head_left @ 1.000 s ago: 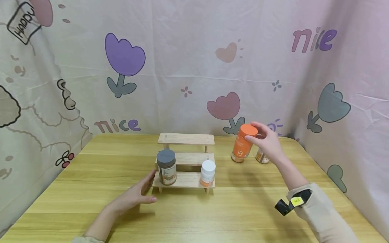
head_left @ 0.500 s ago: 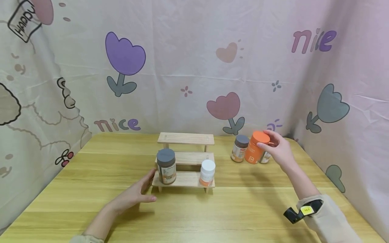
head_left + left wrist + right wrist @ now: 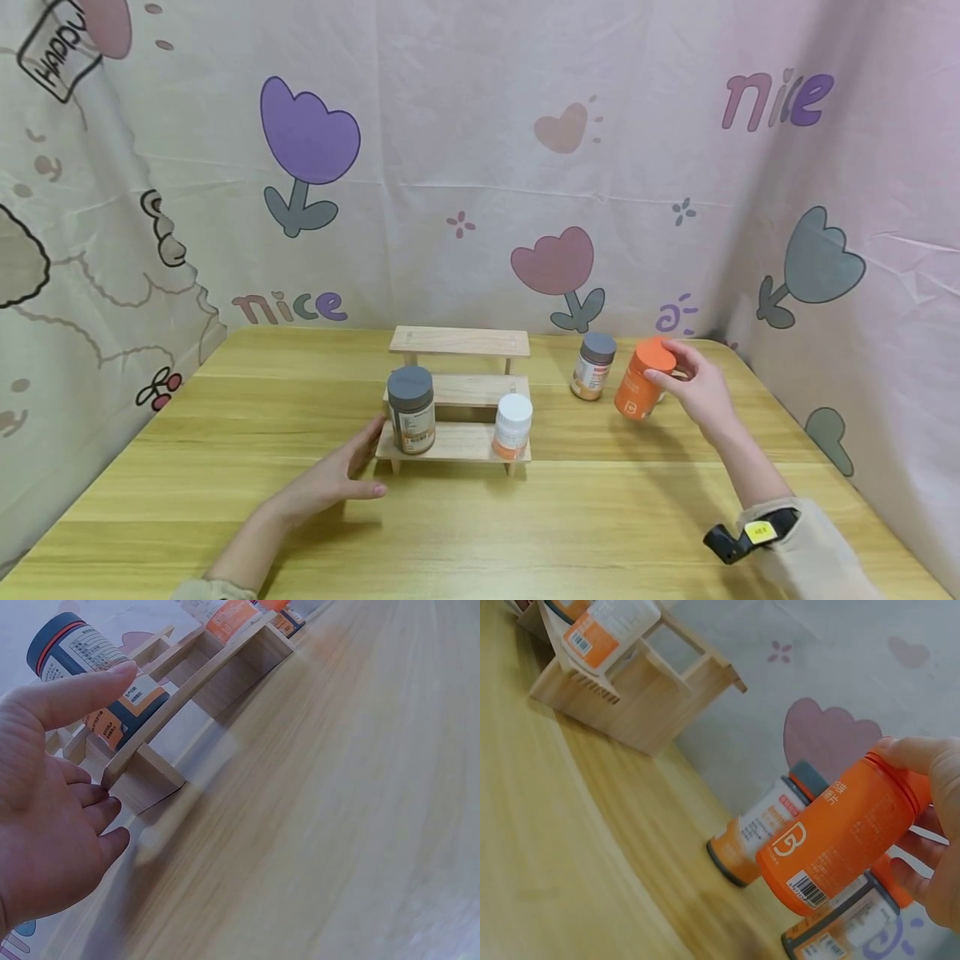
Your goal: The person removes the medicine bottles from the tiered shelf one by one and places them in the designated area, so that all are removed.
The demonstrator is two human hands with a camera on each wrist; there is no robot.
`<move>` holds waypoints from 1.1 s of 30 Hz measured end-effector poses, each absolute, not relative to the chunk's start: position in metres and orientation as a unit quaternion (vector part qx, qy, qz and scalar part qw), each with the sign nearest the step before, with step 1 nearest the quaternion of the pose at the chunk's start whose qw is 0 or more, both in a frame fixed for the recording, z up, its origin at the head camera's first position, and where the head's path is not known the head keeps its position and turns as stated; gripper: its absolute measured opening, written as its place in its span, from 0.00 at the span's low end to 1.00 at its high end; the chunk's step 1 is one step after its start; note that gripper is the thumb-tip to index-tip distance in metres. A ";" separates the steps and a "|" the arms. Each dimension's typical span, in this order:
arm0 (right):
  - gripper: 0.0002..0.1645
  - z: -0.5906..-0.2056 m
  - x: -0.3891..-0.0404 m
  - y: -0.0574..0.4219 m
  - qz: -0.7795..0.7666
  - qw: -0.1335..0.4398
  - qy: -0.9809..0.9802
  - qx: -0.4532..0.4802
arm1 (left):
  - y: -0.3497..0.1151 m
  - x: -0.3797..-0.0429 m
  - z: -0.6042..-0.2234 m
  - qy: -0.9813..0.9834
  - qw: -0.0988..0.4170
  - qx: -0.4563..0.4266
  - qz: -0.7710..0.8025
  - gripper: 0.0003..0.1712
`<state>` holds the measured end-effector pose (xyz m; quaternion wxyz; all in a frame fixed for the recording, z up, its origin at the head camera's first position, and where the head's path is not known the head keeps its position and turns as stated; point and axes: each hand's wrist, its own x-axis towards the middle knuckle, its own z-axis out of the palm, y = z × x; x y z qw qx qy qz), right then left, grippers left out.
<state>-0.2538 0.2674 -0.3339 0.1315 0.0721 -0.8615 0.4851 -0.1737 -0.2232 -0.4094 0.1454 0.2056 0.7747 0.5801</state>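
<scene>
My right hand point(image 3: 696, 385) pinches an orange supplement bottle point(image 3: 640, 385) by its lid, thumb on the near side. The bottle tilts, its base toward the lower left. Just left of it stands a grey-lidded bottle point(image 3: 592, 367); behind it, a bottle with an orange lid point(image 3: 847, 922) shows in the right wrist view and is mostly hidden in the head view. My left hand point(image 3: 322, 490) rests by the left end of a three-step wooden rack point(image 3: 461, 442), fingertips at its edge, thumb held apart. On the lowest step are a large grey-lidded jar point(image 3: 412, 412) and a white bottle point(image 3: 512, 427).
The rack's middle step point(image 3: 472, 390) and top step point(image 3: 457, 340) rise behind the jars. A wood-grain table point(image 3: 480, 533) lies under everything. A printed cloth point(image 3: 450, 125) hangs along the back and sides.
My right hand has carried the orange bottle rightward and a little toward me. The grey-lidded bottle on its left has come into view. My left hand and the rack have stayed in place.
</scene>
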 end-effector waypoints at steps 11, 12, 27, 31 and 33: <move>0.42 -0.347 -0.257 0.271 0.479 0.103 -0.871 0.050 | -0.223 -0.173 -0.409 0.776 0.144 0.208 0.578 0.58; 0.42 -0.348 -0.258 0.272 0.479 0.101 -0.870 0.050 | -0.223 -0.173 -0.409 0.777 0.144 0.207 0.577 0.58; 0.42 -0.359 -0.259 0.273 0.507 0.083 -0.857 0.041 | -0.223 -0.173 -0.411 0.768 0.147 0.211 0.587 0.58; 0.42 -0.360 -0.260 0.273 0.509 0.085 -0.856 0.040 | -0.223 -0.173 -0.410 0.770 0.149 0.205 0.586 0.58; 0.42 -0.360 -0.260 0.273 0.510 0.084 -0.855 0.039 | -0.223 -0.173 -0.410 0.769 0.149 0.205 0.587 0.57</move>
